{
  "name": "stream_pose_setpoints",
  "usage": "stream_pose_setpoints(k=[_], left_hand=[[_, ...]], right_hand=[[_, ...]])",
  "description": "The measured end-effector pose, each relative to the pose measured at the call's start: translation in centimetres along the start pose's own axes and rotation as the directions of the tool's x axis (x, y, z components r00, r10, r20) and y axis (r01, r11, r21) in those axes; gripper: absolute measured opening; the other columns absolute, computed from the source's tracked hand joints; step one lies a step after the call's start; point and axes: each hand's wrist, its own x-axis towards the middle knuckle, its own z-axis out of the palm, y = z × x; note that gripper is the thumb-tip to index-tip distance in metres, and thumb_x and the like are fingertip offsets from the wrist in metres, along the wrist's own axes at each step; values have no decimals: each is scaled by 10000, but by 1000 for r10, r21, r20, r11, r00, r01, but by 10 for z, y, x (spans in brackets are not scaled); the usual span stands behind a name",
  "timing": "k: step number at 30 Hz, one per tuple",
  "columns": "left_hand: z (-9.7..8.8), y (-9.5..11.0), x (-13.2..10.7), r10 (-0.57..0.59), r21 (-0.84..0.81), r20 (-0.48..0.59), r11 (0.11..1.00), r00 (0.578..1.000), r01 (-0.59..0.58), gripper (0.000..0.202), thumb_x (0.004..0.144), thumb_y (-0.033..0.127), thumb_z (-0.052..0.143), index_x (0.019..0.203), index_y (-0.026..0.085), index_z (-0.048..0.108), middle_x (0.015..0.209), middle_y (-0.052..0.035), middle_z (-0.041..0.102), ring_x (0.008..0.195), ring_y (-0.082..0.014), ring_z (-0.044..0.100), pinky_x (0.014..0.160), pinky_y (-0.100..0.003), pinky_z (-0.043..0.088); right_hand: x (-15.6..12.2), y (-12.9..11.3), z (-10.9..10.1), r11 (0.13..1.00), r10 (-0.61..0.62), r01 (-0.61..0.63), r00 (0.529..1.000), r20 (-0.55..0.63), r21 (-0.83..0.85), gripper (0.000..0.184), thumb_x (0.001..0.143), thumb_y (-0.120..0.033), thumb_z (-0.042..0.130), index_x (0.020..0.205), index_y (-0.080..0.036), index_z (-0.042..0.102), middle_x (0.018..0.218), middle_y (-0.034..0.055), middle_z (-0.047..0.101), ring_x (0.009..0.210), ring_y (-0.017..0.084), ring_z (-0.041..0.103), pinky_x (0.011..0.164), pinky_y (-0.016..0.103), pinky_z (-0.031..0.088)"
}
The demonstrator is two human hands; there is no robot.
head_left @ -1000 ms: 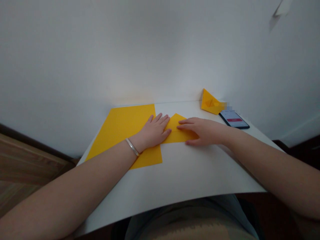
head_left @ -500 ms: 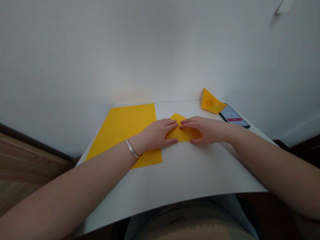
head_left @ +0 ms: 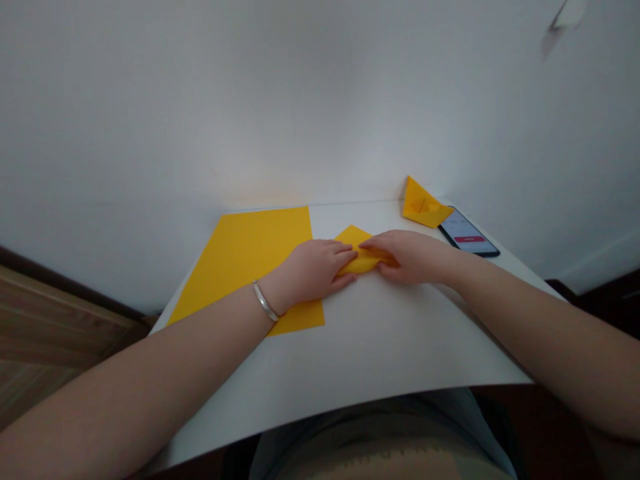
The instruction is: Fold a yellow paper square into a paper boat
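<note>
A small folded piece of yellow paper (head_left: pixel 356 248) lies on the white table (head_left: pixel 380 340), its pointed top showing between my hands. My left hand (head_left: pixel 313 270), with a silver bracelet on the wrist, pinches the piece's left side, fingers curled. My right hand (head_left: pixel 407 257) grips its right side, thumb under and fingers over, lifting the near edge. The fingertips of both hands almost meet over the paper. A flat yellow sheet (head_left: pixel 250 257) lies under my left wrist.
A finished yellow folded paper shape (head_left: pixel 424 205) stands at the back right by the wall. Beside it a phone (head_left: pixel 469 235) lies with its screen lit. The white wall rises just behind the table. A wooden floor shows at the left.
Both hands went from lying flat on the folded paper to curling and pinching it. The paper's near edge has been lifted and folded upward, so less of it shows.
</note>
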Motion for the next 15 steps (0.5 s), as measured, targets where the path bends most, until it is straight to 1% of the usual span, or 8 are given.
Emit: stream_pose_setpoints(k=[3,5,6,8,11,13,15], left_hand=[[-3,5,-1,7,58,1,998,1000,-8,395,931,409,437,1178,143,592,1168,-108,651,1048,-257,620,876,-383,503],[-5,7,-1,24,72,-9,997,1000,-23,392,940,401,416,1171,139,594,1154,-106,652,1038,-250,619,868,-372,502],[-5,8,0,28,75,-9,997,1000,-27,390,945,392,403,1166,137,597,1143,-106,654,1035,-245,618,867,-366,499],[-6,8,0,15,87,0,996,1000,-15,384,952,378,380,1133,132,614,1100,-106,661,1015,-240,618,856,-356,496],[-8,9,1,-16,128,26,992,1000,12,386,947,393,383,1007,127,658,994,-108,663,934,-240,622,799,-353,498],[-10,9,0,-21,160,34,987,999,16,392,933,423,414,933,127,670,942,-107,651,879,-239,616,747,-348,495],[-9,8,-1,-26,185,35,982,999,19,373,921,424,447,889,130,674,908,-104,639,850,-237,609,703,-339,485]], right_hand=[[-1,-3,-1,1000,-27,27,1000,2,10,505,805,-355,542,1267,-154,573,1215,133,639,1074,280,599,924,413,468],[-2,-6,-1,998,-57,57,998,1,3,516,812,-456,551,1242,-175,593,1216,126,640,1074,286,599,916,424,473],[-2,-7,-1,997,-70,70,998,-3,-8,507,821,-474,544,1231,-180,603,1225,122,637,1085,286,595,918,424,473],[-2,-7,-1,996,-84,84,996,-12,-40,443,849,-419,526,1212,-184,621,1239,109,634,1110,276,585,927,413,470],[0,-4,-1,994,-82,82,997,-6,-79,351,842,-260,531,1163,-205,662,1207,72,655,1099,249,591,917,372,470],[0,-1,-2,994,-67,67,998,-5,-84,320,828,-208,534,1102,-227,698,1158,55,674,1045,230,613,869,340,482],[0,4,-4,996,-46,47,999,4,-72,301,819,-187,536,1053,-239,719,1099,50,688,964,207,635,810,311,486]])
